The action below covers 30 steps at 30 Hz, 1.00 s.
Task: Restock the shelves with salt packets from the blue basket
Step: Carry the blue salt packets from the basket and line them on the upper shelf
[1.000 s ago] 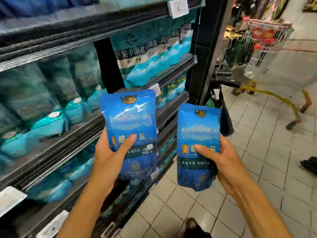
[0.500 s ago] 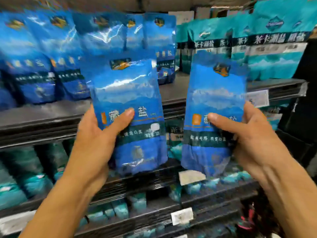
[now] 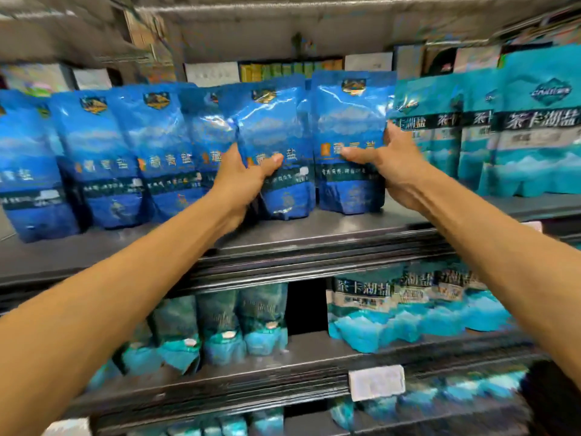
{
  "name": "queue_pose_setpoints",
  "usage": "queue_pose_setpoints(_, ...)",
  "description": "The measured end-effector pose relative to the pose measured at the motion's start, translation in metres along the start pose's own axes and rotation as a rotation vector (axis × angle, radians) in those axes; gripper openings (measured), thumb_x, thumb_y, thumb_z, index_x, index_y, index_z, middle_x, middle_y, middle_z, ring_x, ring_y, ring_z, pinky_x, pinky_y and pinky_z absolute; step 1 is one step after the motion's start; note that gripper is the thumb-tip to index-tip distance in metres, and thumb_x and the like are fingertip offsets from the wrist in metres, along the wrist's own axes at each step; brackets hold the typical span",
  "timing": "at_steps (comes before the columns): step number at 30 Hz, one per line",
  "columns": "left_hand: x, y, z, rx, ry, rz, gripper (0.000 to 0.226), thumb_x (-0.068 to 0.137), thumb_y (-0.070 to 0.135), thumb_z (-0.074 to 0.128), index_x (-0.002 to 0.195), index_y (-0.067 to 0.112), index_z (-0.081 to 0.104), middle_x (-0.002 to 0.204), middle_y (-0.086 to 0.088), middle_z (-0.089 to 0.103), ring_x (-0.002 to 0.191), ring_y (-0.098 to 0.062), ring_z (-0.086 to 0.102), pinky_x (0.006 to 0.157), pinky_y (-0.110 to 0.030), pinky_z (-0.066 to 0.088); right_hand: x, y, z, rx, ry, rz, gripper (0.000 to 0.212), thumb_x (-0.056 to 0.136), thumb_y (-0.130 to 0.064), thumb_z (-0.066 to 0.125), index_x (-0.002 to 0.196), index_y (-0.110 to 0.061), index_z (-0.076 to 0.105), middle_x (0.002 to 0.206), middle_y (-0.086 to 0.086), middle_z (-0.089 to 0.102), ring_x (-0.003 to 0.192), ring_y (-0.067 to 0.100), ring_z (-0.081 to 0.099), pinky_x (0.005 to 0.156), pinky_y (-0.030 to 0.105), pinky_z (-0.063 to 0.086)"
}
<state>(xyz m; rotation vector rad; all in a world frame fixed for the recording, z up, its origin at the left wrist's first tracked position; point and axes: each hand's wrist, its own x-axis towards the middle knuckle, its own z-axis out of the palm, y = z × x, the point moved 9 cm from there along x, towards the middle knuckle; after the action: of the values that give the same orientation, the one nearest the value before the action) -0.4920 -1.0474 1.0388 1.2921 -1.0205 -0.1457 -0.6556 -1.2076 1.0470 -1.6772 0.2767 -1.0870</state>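
Observation:
Two dark blue salt packets stand upright on the dark upper shelf (image 3: 314,237). My left hand (image 3: 242,180) grips the left packet (image 3: 276,127) from its left side, thumb across its front. My right hand (image 3: 386,158) grips the right packet (image 3: 349,121) from its right side, thumb on its front. Both packets' bottoms rest on the shelf at the right end of a row of matching blue packets (image 3: 119,152). The blue basket is out of view.
Teal salt packets (image 3: 534,127) stand right of the blue row, close to my right hand. More teal packets (image 3: 408,309) fill the shelf below, behind a white price tag (image 3: 375,382). Boxes line the back above the packets.
My arms have reached forward and up. The two packets, held in the air before the shelves, now stand on the upper shelf beside the blue row. The view has tilted up.

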Motion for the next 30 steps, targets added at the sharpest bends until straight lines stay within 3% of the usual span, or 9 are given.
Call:
queue_pose_setpoints(4, 0.0, -0.004, -0.012, 0.391, -0.15, 0.037, 0.03, 0.085, 0.014, 0.081, 0.113, 0.011, 0.071, 0.09, 0.011, 0.079, 0.08, -0.005, 0.073, 0.077, -0.027, 0.06, 0.0, 0.023, -0.008, -0.191, -0.128, 0.089, 0.05, 0.08, 0.005, 0.078, 0.127, -0.002, 0.062, 0.118, 0.011, 0.073, 0.107, 0.024, 0.071, 0.096, 0.036, 0.056)
queue_pose_setpoints(8, -0.003, -0.005, -0.02, 0.935, -0.16, 0.031, 0.05, 0.074, 0.055, 0.082, 0.095, 0.01, 0.075, 0.074, -0.006, 0.077, 0.066, -0.017, 0.073, 0.08, -0.044, 0.06, -0.003, 0.028, -0.014, -0.28, -0.187, 0.113, 0.05, 0.081, -0.01, 0.081, 0.127, -0.016, 0.063, 0.112, -0.003, 0.076, 0.102, 0.015, 0.073, 0.078, 0.028, 0.059)
queue_pose_setpoints(12, 0.003, -0.003, -0.015, 1.003, -0.162, 0.003, 0.06, 0.072, 0.058, 0.08, 0.078, -0.001, 0.072, 0.06, -0.009, 0.073, 0.05, -0.017, 0.07, 0.07, -0.039, 0.061, 0.002, 0.031, -0.014, -0.254, -0.195, 0.095, 0.052, 0.082, -0.003, 0.079, 0.128, -0.019, 0.061, 0.109, -0.003, 0.076, 0.092, 0.007, 0.074, 0.068, 0.018, 0.057)
queue_pose_setpoints(16, 0.011, -0.001, -0.009, 1.065, -0.169, 0.048, 0.058, 0.075, 0.058, 0.079, 0.059, 0.004, 0.067, 0.05, -0.002, 0.069, 0.035, -0.011, 0.062, 0.056, -0.027, 0.053, 0.013, 0.037, -0.008, -0.233, -0.221, 0.081, 0.051, 0.082, 0.004, 0.077, 0.126, -0.018, 0.061, 0.1, -0.008, 0.077, 0.089, 0.004, 0.074, 0.067, 0.018, 0.057)
queue_pose_setpoints(23, 0.018, 0.003, 0.0, 1.26, -0.2, 0.082, 0.064, 0.082, 0.069, 0.067, 0.054, 0.011, 0.058, 0.039, 0.005, 0.062, 0.032, 0.0, 0.055, 0.069, -0.037, 0.062, 0.028, 0.043, -0.001, -0.297, -0.261, 0.048, 0.047, 0.083, -0.003, 0.078, 0.116, -0.032, 0.062, 0.093, -0.019, 0.077, 0.089, 0.0, 0.073, 0.064, 0.012, 0.054)
queue_pose_setpoints(25, 0.018, 0.002, 0.0, 1.298, -0.205, 0.057, 0.067, 0.083, 0.071, 0.063, 0.053, 0.011, 0.06, 0.039, 0.005, 0.062, 0.037, -0.002, 0.059, 0.071, -0.037, 0.062, 0.029, 0.042, 0.0, -0.343, -0.256, 0.041, 0.046, 0.083, -0.009, 0.08, 0.117, -0.035, 0.061, 0.099, -0.013, 0.078, 0.094, 0.017, 0.073, 0.064, 0.021, 0.056)
queue_pose_setpoints(27, 0.017, 0.003, 0.001, 1.319, -0.197, 0.048, 0.068, 0.083, 0.073, 0.061, 0.054, 0.011, 0.061, 0.04, 0.006, 0.062, 0.044, -0.006, 0.063, 0.073, -0.037, 0.061, 0.029, 0.043, 0.0, -0.403, -0.25, 0.052, 0.048, 0.084, -0.018, 0.081, 0.123, -0.034, 0.059, 0.111, 0.0, 0.076, 0.107, 0.036, 0.068, 0.067, 0.045, 0.058)
queue_pose_setpoints(28, 0.016, 0.004, 0.002, 1.329, -0.191, 0.05, 0.068, 0.084, 0.073, 0.06, 0.054, 0.012, 0.062, 0.039, 0.006, 0.061, 0.046, -0.007, 0.063, 0.074, -0.037, 0.06, 0.029, 0.044, 0.0, -0.427, -0.247, 0.062, 0.048, 0.084, -0.022, 0.081, 0.124, -0.033, 0.058, 0.114, 0.003, 0.074, 0.111, 0.038, 0.065, 0.071, 0.055, 0.058)
queue_pose_setpoints(30, 0.014, 0.005, 0.003, 1.357, -0.176, 0.059, 0.07, 0.085, 0.074, 0.057, 0.053, 0.012, 0.063, 0.038, 0.008, 0.06, 0.046, -0.007, 0.063, 0.072, -0.034, 0.057, 0.027, 0.045, -0.002, -0.454, -0.245, 0.081, 0.046, 0.084, -0.029, 0.08, 0.123, -0.034, 0.057, 0.115, 0.001, 0.073, 0.111, 0.035, 0.066, 0.073, 0.057, 0.059)
